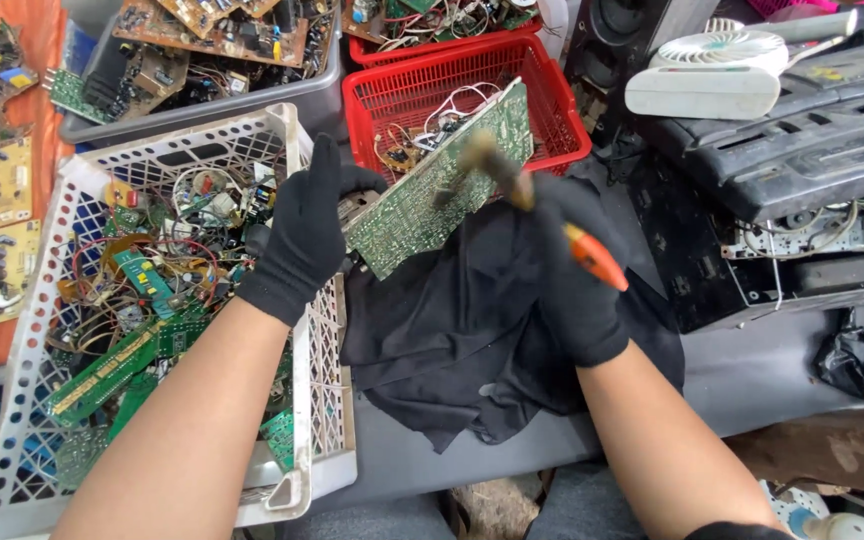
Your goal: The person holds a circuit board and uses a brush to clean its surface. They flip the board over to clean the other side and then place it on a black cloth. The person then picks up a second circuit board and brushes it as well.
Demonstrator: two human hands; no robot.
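No packages, labels, signs or screens anywhere among the circuit boards and baskets.

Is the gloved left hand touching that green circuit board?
Touching: the head view shows the left hand gripping the edge of the green circuit board.

Matt black knit gloves cover both hands; the left hand [304,235] grips a green circuit board [439,183], its laminate face dull and speckled with solder points. Beyond the right hand's [572,265] fingers runs a tool [512,185] with a glossy orange plastic handle. Below the fingers lies soft, creased black cloth [452,330]; beside the left fingers, a white plastic lattice crate [324,400].
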